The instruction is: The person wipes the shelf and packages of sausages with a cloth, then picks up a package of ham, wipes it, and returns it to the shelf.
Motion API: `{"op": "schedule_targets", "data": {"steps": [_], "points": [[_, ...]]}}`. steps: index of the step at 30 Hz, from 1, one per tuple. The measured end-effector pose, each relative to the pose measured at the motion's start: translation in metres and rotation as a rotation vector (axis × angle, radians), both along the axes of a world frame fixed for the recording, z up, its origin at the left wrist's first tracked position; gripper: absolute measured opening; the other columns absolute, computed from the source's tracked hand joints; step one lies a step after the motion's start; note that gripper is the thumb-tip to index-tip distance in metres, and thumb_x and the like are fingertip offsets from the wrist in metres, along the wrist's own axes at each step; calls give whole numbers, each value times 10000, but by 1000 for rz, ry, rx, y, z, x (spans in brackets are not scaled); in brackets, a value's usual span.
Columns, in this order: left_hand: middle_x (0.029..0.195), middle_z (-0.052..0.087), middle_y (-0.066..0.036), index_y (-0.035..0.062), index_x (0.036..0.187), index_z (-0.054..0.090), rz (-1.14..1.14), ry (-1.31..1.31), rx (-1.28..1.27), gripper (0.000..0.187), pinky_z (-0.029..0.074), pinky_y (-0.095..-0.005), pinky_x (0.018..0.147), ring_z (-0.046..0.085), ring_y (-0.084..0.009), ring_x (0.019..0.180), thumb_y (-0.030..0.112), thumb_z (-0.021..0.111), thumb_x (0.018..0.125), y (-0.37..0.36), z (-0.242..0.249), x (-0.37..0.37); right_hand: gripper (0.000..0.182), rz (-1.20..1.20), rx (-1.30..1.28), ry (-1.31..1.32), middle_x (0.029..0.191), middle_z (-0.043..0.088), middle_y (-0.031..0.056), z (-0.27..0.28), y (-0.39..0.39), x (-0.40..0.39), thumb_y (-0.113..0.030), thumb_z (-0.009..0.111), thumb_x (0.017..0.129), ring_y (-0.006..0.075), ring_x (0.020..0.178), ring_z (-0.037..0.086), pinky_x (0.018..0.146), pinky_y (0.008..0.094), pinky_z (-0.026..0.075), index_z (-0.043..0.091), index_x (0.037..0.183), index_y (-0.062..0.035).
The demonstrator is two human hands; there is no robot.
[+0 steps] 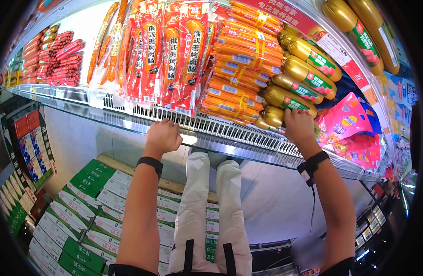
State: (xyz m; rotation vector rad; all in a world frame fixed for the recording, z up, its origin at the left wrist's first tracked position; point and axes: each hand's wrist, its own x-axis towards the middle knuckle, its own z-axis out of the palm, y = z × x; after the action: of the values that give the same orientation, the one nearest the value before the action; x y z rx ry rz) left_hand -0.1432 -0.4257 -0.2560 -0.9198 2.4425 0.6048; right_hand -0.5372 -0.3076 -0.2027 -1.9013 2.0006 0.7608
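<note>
My left hand [164, 136] is curled into a loose fist over the glass front edge [128, 120] of the chilled shelf, below the red vacuum packs of smoked sausage [179, 64]. Nothing shows in it. Farther right, my right hand [299, 125] has its fingers bent over the near end of a gold-wrapped sausage [287, 102] with a green label. That sausage lies in a stack of similar ones, its tip partly covered by my fingers. To the left of this stack are bundled orange sausages [241, 78] tied with yellow tape.
Pink snack bags [349, 119] lie right of my right hand. A white vent grille [220, 129] runs along the shelf front. Small red sausage packs [64, 60] are at the far left. Below, green and white cartons [92, 202] are stacked on the left. A cable hangs from my right wristband [312, 168].
</note>
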Motion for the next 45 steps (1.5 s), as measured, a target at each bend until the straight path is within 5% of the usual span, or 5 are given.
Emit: {"op": "schedule_targets", "data": {"steps": [27,33,35,36,45], "points": [[846,661,-99,68,781,654,2,-59,42,298,521,-435,699,619,-258,881,312,486,759,-1,4,-3,152,18,-75,-44,786,633,91,-11,7,-6,-147,625,688,270,827,629,717,433,503,554,810,-90],[856,661,-99,62,795,650,-13,-71,40,302,519,-437,708,617,-257,887,308,478,763,-2,2,-2,259,-243,-228,-122,869,640,161,0,13,-7,-207,610,718,341,885,630,795,481,509,601,909,-32],[860,660,-105,60,799,648,0,-81,52,303,518,-444,712,616,-261,889,305,473,765,-2,5,-3,392,-685,241,-199,967,637,232,16,0,-7,-315,593,750,390,952,621,838,480,499,623,959,16],[861,660,-108,60,796,648,6,-72,52,304,517,-452,715,615,-263,888,307,472,767,-2,6,-4,493,-717,212,-251,991,634,278,15,5,-13,-406,574,763,414,963,618,867,469,487,632,950,47],[833,661,-105,65,779,642,-23,-58,39,291,524,-443,684,616,-262,863,304,477,760,-3,3,-2,699,-594,487,-348,957,649,299,0,2,-22,-586,537,763,408,951,631,868,445,477,675,931,78]]}}
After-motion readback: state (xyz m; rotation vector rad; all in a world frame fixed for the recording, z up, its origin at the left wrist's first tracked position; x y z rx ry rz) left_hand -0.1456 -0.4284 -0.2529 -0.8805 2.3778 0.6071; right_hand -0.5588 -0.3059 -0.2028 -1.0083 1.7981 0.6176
